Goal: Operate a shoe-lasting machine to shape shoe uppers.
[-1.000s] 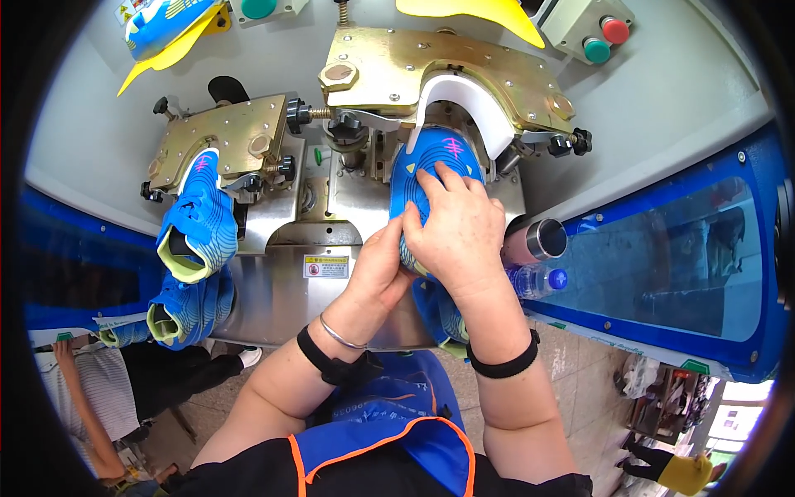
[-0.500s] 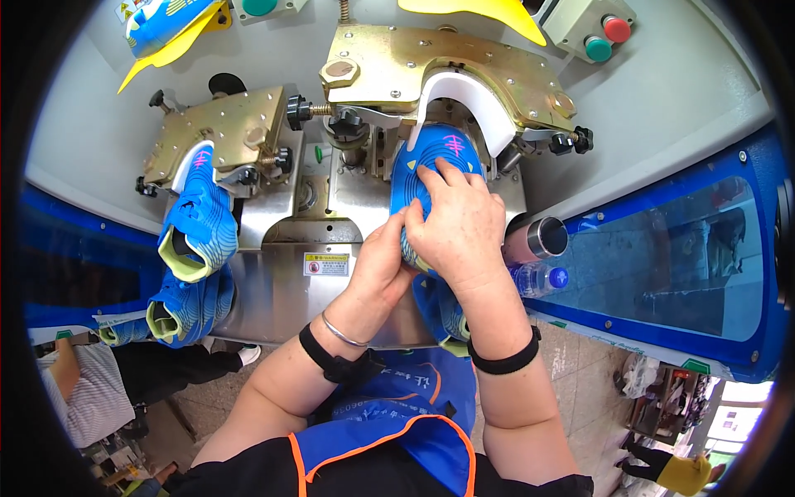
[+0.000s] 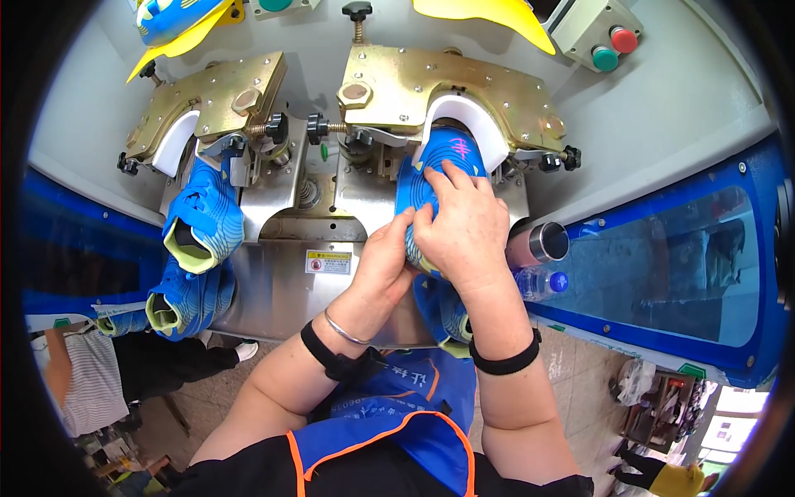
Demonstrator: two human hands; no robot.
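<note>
A blue shoe [image 3: 409, 184] with a pink mark on its toe lies toe-first under the white curved pad [image 3: 472, 116] of the right brass clamp [image 3: 397, 79]. My left hand [image 3: 384, 258] is wrapped around the shoe's near left side, thumb on top. My right hand [image 3: 464, 224] lies over its upper, fingers bent and pressing toward the toe. Much of the shoe's heel end is hidden by my hands. At the left, another blue shoe [image 3: 203, 215] sits heel toward me, its toe beneath the left brass clamp [image 3: 240, 87].
More blue shoes [image 3: 189, 298] stand below the left station, and another shoe [image 3: 443, 311] is partly behind my right forearm. A pink cup [image 3: 523, 248] and a water bottle [image 3: 538, 283] are at the right. A button box [image 3: 598, 35] sits upper right; black knobs [image 3: 571, 157] jut from the clamps.
The left clamp has lifted and shifted, and the pink mark on the left shoe's toe no longer shows. My view has shifted slightly; both hands stay on the right shoe in nearly the same grip.
</note>
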